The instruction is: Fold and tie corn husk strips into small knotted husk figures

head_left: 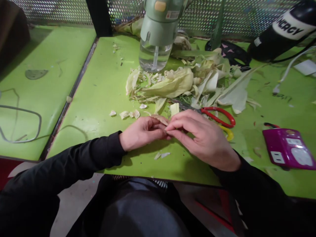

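My left hand (144, 132) and my right hand (201, 136) meet fingertip to fingertip, low over the green table near its front edge. Between the left fingers shows a thin pale-brown strip of dry corn husk (160, 119). The right thumb and forefinger pinch at its near end, where fingers partly cover it. Just beyond the right hand lie scissors with a red handle (221, 115) and a yellow loop, blades pointing left into the husks. A heap of corn husks (172, 82) spreads behind both hands. Small curled scraps (129, 114) sit beyond the left wrist.
A green water bottle (158, 39) stands behind the husks. Rightward are a magenta device (288, 148), a white cable (291, 67) and a tilted black cylinder (274, 36) lettered "NERGY". A table seam (71, 95) runs at left. Perforated metal panels (199, 23) close off the back.
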